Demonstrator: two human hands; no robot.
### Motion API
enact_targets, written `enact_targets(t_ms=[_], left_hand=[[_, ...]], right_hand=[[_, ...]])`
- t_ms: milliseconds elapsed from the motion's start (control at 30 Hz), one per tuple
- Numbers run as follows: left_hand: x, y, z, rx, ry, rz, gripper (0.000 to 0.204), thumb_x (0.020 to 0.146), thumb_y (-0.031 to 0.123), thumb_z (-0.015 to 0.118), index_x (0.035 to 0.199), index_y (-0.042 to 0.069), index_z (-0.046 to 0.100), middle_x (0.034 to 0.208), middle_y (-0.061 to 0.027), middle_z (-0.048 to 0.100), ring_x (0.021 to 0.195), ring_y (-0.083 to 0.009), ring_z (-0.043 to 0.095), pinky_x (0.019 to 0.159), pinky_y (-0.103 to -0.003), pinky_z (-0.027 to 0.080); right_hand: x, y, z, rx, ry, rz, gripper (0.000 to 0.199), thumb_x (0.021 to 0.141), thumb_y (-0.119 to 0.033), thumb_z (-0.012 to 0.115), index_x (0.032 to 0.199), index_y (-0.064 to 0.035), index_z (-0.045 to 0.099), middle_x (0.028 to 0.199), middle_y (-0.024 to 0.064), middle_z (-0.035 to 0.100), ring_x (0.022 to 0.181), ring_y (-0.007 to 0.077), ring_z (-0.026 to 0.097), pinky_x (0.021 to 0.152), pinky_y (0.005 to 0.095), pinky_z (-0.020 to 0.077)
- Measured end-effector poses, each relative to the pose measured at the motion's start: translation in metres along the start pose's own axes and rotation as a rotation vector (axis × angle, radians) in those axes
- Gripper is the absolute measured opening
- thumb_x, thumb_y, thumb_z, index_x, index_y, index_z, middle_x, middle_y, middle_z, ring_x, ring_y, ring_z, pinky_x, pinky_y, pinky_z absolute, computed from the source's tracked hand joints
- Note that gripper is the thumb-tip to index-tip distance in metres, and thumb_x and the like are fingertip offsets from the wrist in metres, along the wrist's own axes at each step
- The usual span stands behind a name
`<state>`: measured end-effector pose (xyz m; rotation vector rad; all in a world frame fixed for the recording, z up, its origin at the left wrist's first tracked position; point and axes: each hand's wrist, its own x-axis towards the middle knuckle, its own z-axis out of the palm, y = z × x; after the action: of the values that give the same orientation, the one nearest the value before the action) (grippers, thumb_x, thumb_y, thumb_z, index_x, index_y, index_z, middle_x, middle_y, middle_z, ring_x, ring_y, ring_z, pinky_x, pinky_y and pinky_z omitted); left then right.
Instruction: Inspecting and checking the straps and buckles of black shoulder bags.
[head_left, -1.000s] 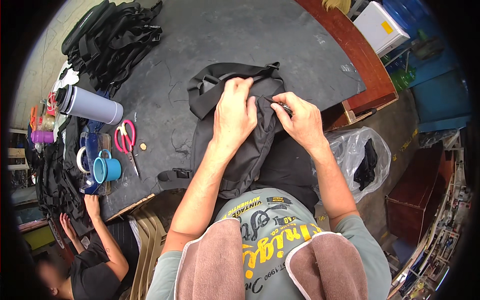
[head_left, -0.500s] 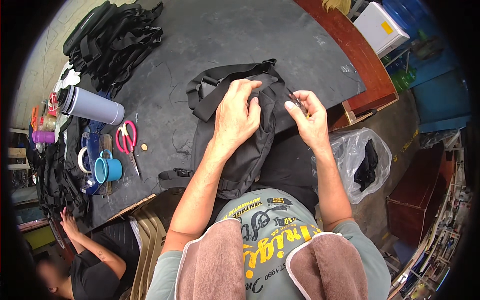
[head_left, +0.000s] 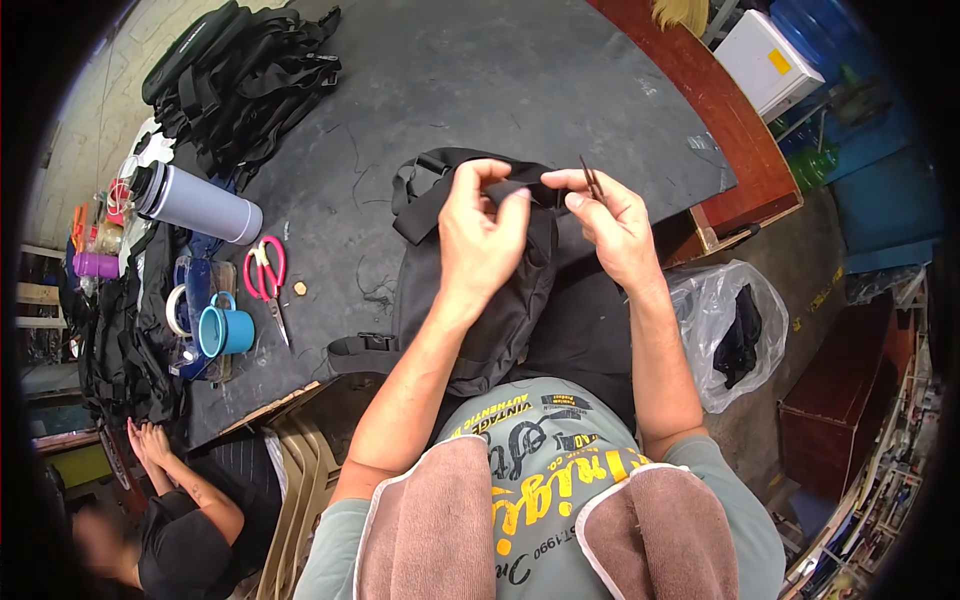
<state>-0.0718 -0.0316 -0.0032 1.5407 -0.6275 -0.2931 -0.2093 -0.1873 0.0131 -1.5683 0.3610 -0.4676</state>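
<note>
A black fabric bag [head_left: 475, 325] with webbing straps and buckles lies at the table's near edge and hangs over toward my lap. My left hand [head_left: 482, 235] is over its top end, fingers curled with the thumb near them, pinching the black webbing strap [head_left: 425, 215]; the thumb tip is blurred. My right hand [head_left: 618, 235] holds small dark thread snips [head_left: 591, 178], blades pointing up and away from me. The tip of its forefinger reaches the bag's top edge, close to my left thumb.
Red-handled scissors [head_left: 268, 280], a blue mug [head_left: 228, 330] and a lavender bottle [head_left: 205, 208] lie or stand to the left. A pile of black bags [head_left: 240, 85] is at the far left. A clear plastic bag [head_left: 770, 345] sits at right; another person [head_left: 190, 510] is at lower left.
My right hand has come left and up to the bag's top edge, the snips now pointing upward. The bag's top strap has shifted under my left hand. The other person's hands have come together.
</note>
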Motion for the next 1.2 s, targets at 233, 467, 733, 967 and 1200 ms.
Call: enact_targets(t_ms=[233, 467, 733, 967, 1200], left_hand=[[-0.007, -0.009, -0.051, -0.435, 0.069, -0.311, 0.037, 0.125, 0.015, 0.053, 0.157, 0.005, 0.068, 0.135, -0.0095, 0.078, 0.115, -0.0195, 0.08, 0.099, -0.04, 0.069], [-0.014, -0.015, -0.08, -1.005, 0.119, -0.495, 0.042, 0.128, 0.03, 0.054, 0.159, 0.003, 0.064, 0.151, -0.0229, 0.076, 0.13, -0.0349, 0.08, 0.108, -0.051, 0.069], [-0.039, 0.038, -0.142, 0.699, 0.25, -0.268, 0.043, 0.101, 0.038, 0.097, 0.088, 0.001, 0.081, 0.067, -0.0074, 0.075, 0.06, -0.0142, 0.069, 0.062, -0.035, 0.055], [-0.056, 0.094, -0.109, 0.452, 0.225, 0.325, 0.016, 0.098, 0.011, 0.096, 0.1, 0.003, 0.083, 0.094, -0.0059, 0.081, 0.075, -0.0162, 0.073, 0.069, -0.035, 0.058], [-0.022, 0.022, -0.079, 0.52, -0.036, 0.064, 0.009, 0.109, 0.009, 0.08, 0.113, 0.001, 0.079, 0.1, -0.0091, 0.078, 0.085, -0.017, 0.076, 0.078, -0.035, 0.06]], right_hand=[[-0.013, 0.017, 0.029, -0.231, 0.078, -0.067, 0.043, 0.109, -0.014, 0.087, 0.148, -0.0009, 0.074, 0.107, 0.0032, 0.084, 0.1, 0.0077, 0.073, 0.091, 0.0282, 0.0583], [-0.005, 0.026, 0.04, -0.266, 0.085, -0.021, 0.03, 0.107, -0.02, 0.09, 0.128, -0.0007, 0.08, 0.09, 0.0013, 0.079, 0.081, 0.0057, 0.064, 0.075, 0.0284, 0.0534], [-0.012, 0.031, 0.051, -0.281, 0.08, -0.01, 0.015, 0.111, -0.014, 0.087, 0.111, -0.002, 0.078, 0.09, -0.0093, 0.069, 0.084, 0.001, 0.055, 0.074, 0.0241, 0.0456], [-0.015, 0.043, 0.053, -0.253, 0.091, -0.035, 0.015, 0.11, -0.012, 0.088, 0.111, -0.0019, 0.078, 0.089, -0.0109, 0.066, 0.083, 0.0015, 0.054, 0.074, 0.0249, 0.0464], [-0.017, 0.027, 0.056, -0.413, 0.144, -0.134, 0.025, 0.106, -0.019, 0.091, 0.12, -0.0032, 0.079, 0.083, 0.0041, 0.077, 0.072, 0.0117, 0.068, 0.068, 0.034, 0.0551]])
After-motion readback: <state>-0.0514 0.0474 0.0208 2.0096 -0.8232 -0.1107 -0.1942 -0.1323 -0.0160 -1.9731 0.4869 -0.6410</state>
